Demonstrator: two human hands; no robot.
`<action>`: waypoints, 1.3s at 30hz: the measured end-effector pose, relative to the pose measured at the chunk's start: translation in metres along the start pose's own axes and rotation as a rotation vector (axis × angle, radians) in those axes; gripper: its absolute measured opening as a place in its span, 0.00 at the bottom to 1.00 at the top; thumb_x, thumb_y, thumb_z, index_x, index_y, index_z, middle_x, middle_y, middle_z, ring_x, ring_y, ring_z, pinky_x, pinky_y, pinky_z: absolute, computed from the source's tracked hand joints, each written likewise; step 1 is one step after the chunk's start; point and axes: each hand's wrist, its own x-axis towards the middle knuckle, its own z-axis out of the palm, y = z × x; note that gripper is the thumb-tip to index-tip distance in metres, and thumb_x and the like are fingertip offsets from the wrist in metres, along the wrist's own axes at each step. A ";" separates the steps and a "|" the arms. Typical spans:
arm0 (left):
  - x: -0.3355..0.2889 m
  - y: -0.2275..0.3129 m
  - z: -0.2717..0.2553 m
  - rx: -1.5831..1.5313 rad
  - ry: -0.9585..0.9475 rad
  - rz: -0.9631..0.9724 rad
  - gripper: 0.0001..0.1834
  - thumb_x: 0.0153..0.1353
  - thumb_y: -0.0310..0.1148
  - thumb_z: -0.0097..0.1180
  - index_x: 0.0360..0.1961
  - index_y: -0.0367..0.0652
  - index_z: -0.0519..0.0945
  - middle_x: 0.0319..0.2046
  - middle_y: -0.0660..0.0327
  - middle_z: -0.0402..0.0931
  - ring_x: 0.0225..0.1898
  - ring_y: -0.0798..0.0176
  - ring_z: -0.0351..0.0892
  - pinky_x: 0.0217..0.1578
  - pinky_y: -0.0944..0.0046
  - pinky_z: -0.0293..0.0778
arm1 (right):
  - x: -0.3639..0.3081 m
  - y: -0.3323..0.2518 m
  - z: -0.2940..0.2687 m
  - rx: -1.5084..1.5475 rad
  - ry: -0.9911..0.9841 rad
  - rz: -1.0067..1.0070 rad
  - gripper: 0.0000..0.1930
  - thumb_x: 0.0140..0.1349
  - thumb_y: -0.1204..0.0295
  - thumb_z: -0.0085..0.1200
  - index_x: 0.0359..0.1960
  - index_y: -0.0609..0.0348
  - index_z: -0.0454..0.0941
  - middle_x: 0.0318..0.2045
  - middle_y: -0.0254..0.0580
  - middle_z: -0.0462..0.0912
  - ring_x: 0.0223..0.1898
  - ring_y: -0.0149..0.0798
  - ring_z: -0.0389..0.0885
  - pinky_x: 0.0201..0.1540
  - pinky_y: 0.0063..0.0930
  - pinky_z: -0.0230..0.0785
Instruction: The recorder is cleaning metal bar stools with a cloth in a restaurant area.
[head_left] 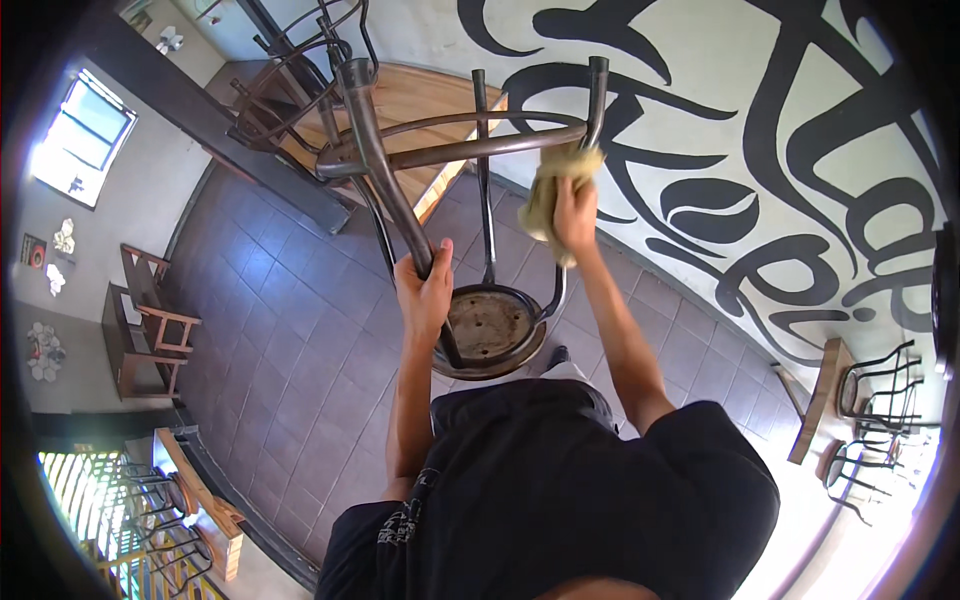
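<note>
A dark metal stool (pixel 490 148) is held upside down in front of me, its legs pointing up and away and its round seat (pixel 482 325) low, close to my body. My left hand (pixel 425 290) is wrapped round one of its thick legs, just above the seat. My right hand (pixel 573 212) grips a yellowish cloth (pixel 545 195) against another leg on the right, below the ring that joins the legs. The cloth is bunched round that leg and hides part of it.
Beyond the stool stands a wooden table (pixel 420 100) with another upturned stool (pixel 290 100) on it. A lettered wall (pixel 680 130) runs along the right. More stools (pixel 880 400) rest on a table at right. Wooden furniture (pixel 145 330) lines the left wall. Tiled floor (pixel 290 330) lies below.
</note>
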 end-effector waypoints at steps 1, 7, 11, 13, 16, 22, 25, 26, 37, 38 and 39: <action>0.001 -0.002 -0.003 -0.003 0.002 0.004 0.20 0.64 0.34 0.56 0.17 0.50 0.63 0.11 0.73 0.58 0.10 0.79 0.55 0.12 0.74 0.47 | -0.025 0.002 -0.006 -0.147 -0.132 0.099 0.15 0.63 0.66 0.51 0.36 0.71 0.74 0.25 0.57 0.81 0.29 0.52 0.82 0.32 0.41 0.71; 0.007 -0.023 -0.001 -0.004 -0.083 0.013 0.22 0.64 0.37 0.57 0.15 0.46 0.64 0.12 0.75 0.57 0.14 0.81 0.54 0.15 0.73 0.46 | -0.164 0.100 -0.034 -0.079 -0.307 0.245 0.11 0.57 0.69 0.54 0.34 0.67 0.80 0.29 0.47 0.83 0.35 0.39 0.82 0.38 0.35 0.74; 0.009 -0.032 -0.016 0.138 -0.045 0.055 0.23 0.64 0.36 0.57 0.13 0.44 0.64 0.12 0.75 0.57 0.15 0.80 0.54 0.15 0.70 0.47 | -0.097 0.065 -0.005 0.028 -0.349 0.389 0.11 0.59 0.68 0.52 0.36 0.65 0.80 0.30 0.41 0.83 0.34 0.31 0.79 0.37 0.31 0.73; 0.011 -0.034 -0.016 0.160 -0.008 0.056 0.23 0.63 0.36 0.57 0.13 0.44 0.65 0.12 0.74 0.58 0.15 0.79 0.54 0.16 0.70 0.47 | -0.045 0.068 0.008 0.160 -0.219 0.318 0.14 0.62 0.65 0.51 0.30 0.68 0.78 0.23 0.37 0.79 0.28 0.26 0.74 0.29 0.29 0.69; 0.003 -0.043 -0.015 0.100 0.138 0.067 0.22 0.63 0.35 0.58 0.14 0.44 0.65 0.12 0.74 0.59 0.14 0.79 0.55 0.15 0.71 0.48 | 0.000 0.029 0.015 0.234 -0.108 0.420 0.17 0.63 0.63 0.50 0.31 0.71 0.76 0.22 0.35 0.76 0.23 0.26 0.68 0.24 0.28 0.62; 0.001 -0.024 -0.019 -0.075 0.101 -0.028 0.21 0.63 0.34 0.59 0.16 0.46 0.64 0.12 0.73 0.61 0.12 0.79 0.58 0.13 0.74 0.48 | -0.101 0.076 0.002 0.266 -0.250 0.451 0.14 0.59 0.65 0.56 0.37 0.67 0.80 0.31 0.42 0.83 0.37 0.33 0.80 0.44 0.29 0.72; 0.000 -0.027 -0.028 0.041 0.060 -0.037 0.20 0.65 0.37 0.55 0.17 0.49 0.64 0.09 0.72 0.60 0.08 0.78 0.57 0.08 0.74 0.47 | -0.143 0.094 -0.008 0.082 -0.462 0.672 0.17 0.57 0.63 0.59 0.40 0.66 0.80 0.33 0.41 0.84 0.38 0.32 0.80 0.43 0.29 0.72; 0.002 -0.028 -0.032 0.050 0.055 -0.042 0.20 0.65 0.37 0.55 0.17 0.49 0.64 0.09 0.72 0.60 0.08 0.78 0.57 0.08 0.74 0.47 | -0.144 0.098 -0.003 0.089 -0.464 0.656 0.18 0.57 0.63 0.59 0.42 0.66 0.80 0.34 0.41 0.84 0.38 0.32 0.80 0.43 0.29 0.72; 0.006 -0.001 -0.001 0.006 0.024 -0.082 0.21 0.64 0.36 0.57 0.15 0.48 0.64 0.10 0.73 0.59 0.09 0.79 0.56 0.10 0.74 0.47 | -0.027 0.037 0.011 0.043 -0.204 0.429 0.21 0.61 0.58 0.53 0.38 0.69 0.78 0.27 0.39 0.82 0.28 0.33 0.77 0.31 0.31 0.70; 0.005 0.000 -0.005 -0.056 0.006 -0.045 0.21 0.64 0.36 0.57 0.16 0.48 0.64 0.10 0.73 0.59 0.08 0.79 0.55 0.09 0.74 0.47 | -0.049 0.019 -0.004 -0.014 -0.258 0.480 0.19 0.59 0.59 0.55 0.36 0.68 0.80 0.26 0.39 0.82 0.27 0.31 0.78 0.31 0.30 0.71; 0.006 0.002 -0.004 -0.063 -0.002 -0.036 0.21 0.64 0.36 0.57 0.16 0.48 0.64 0.10 0.73 0.59 0.08 0.79 0.55 0.09 0.74 0.47 | -0.067 0.021 -0.018 -0.054 -0.326 0.588 0.19 0.59 0.60 0.55 0.36 0.68 0.81 0.26 0.39 0.82 0.28 0.30 0.78 0.31 0.30 0.72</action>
